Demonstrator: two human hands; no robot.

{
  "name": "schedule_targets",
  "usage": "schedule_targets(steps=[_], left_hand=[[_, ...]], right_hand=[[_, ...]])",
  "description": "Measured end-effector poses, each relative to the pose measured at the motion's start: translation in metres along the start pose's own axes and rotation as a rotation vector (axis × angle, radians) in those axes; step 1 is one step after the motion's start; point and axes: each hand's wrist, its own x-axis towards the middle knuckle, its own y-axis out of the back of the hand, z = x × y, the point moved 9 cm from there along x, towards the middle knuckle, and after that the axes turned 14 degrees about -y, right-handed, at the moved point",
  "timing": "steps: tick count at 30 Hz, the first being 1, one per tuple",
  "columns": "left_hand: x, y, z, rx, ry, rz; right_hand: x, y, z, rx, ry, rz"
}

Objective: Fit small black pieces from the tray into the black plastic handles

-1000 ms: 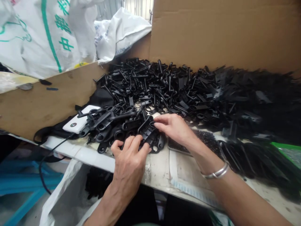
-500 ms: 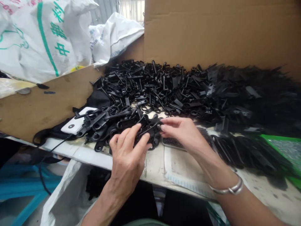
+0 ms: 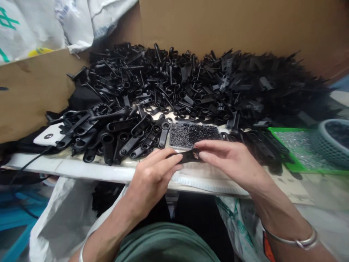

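Note:
Between my two hands, over the front of the table, is a black plastic arm-shaped part (image 3: 188, 156). My left hand (image 3: 155, 169) is closed on its left end, thumb and fingers pinching it. At its right end, my right hand (image 3: 223, 156) grips it between thumb and fingertips. Just behind the part lies a clear box of small dark screws (image 3: 195, 134), split into two sections. To the left of the box, similar black parts with ringed ends (image 3: 128, 138) lie in a loose heap close to my left hand.
A large pile of black plastic parts (image 3: 174, 80) lies against a cardboard wall (image 3: 231, 25). To the right are a green tray (image 3: 293, 165) of small clear pieces and a grey-blue basket (image 3: 332, 142). A white device (image 3: 46, 134) with a cable lies left; a white sack (image 3: 54, 222) hangs below.
Both hands have come away from the heap with the black part, now held in front of the screw box. The view has turned rightward, bringing the basket in.

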Motion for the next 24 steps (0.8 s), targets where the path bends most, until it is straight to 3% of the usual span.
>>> schedule_targets(steps=[4,11,19,24], left_hand=[[-0.001,-0.008,0.003,-0.059,-0.019,-0.018],[0.000,-0.019,-0.002,-0.183,0.000,-0.076],[-0.002,-0.023,-0.006,-0.389,0.066,-0.088],[-0.005,-0.021,-0.008,-0.409,0.092,0.000]], right_hand=[[-0.012,0.004,-0.006,-0.227,0.123,0.042],[-0.029,0.001,-0.022,-0.504,0.419,-0.011],[-0.040,-0.016,-0.026,-0.612,0.569,-0.184],[-0.047,-0.016,-0.027,-0.623,0.672,-0.095]])
